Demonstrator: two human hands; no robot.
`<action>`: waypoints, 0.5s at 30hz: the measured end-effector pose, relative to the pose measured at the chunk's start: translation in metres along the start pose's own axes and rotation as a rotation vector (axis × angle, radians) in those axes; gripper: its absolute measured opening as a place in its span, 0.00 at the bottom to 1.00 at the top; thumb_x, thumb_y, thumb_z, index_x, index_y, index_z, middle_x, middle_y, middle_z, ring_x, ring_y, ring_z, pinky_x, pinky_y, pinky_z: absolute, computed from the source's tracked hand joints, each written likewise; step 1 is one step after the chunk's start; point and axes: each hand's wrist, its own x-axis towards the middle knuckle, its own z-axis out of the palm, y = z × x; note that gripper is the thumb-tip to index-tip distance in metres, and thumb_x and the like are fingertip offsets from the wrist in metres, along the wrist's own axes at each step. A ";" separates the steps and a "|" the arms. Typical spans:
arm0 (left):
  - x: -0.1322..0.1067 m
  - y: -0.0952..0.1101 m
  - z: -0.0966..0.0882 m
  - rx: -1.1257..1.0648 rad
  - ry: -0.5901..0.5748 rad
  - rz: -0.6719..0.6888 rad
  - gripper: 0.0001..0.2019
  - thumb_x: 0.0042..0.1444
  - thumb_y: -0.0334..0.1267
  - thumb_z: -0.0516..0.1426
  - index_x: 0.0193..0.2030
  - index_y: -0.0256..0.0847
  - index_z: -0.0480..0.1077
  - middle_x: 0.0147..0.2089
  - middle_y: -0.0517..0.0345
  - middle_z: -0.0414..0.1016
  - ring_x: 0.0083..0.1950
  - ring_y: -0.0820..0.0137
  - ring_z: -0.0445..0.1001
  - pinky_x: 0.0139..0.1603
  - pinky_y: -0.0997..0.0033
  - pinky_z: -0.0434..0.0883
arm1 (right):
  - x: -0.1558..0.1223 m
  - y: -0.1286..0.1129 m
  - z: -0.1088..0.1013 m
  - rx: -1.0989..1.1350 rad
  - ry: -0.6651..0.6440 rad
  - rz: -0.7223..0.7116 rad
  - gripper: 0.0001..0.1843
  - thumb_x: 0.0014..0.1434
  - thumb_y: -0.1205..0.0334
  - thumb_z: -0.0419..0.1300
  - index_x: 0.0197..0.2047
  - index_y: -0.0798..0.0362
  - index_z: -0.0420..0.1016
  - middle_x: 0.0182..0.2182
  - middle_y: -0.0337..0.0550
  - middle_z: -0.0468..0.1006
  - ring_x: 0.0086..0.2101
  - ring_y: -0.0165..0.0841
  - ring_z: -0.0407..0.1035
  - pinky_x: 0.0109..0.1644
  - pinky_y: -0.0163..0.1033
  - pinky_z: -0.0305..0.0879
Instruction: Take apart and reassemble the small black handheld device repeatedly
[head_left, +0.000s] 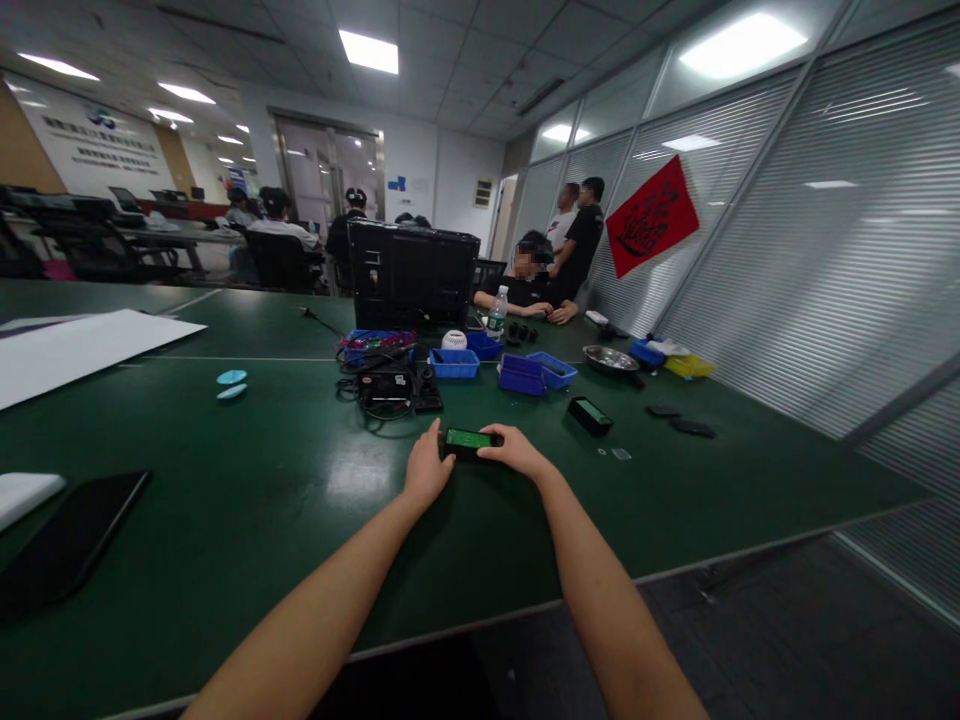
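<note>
A black rectangular case with a green circuit board (469, 440) in its top rests on or just over the green table (300, 480) in front of me. My left hand (430, 467) grips its left end, thumb at the near side. At the right end, my right hand (514, 452) is closed on the same case with bent fingers. To the right sits a similar black case with a pale green top (590, 415). Near that one lie a small ring (601, 452) and a clear flat piece (621, 454).
Beyond my hands are a soldering station (386, 390) with cables, blue trays (454, 364), a baseball (454, 341), a bottle (497, 312) and a monitor (412, 270). A metal bowl (611, 360) stands right. Far left lies a black tablet-like slab (71, 535). A person (532, 280) sits opposite.
</note>
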 end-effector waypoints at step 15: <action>0.000 0.003 -0.001 -0.126 -0.016 -0.019 0.29 0.52 0.43 0.53 0.60 0.37 0.52 0.50 0.49 0.69 0.49 0.66 0.69 0.50 0.65 0.64 | 0.010 0.008 0.026 0.204 0.130 0.097 0.18 0.56 0.49 0.46 0.26 0.54 0.65 0.15 0.33 0.64 0.14 0.25 0.58 0.19 0.31 0.54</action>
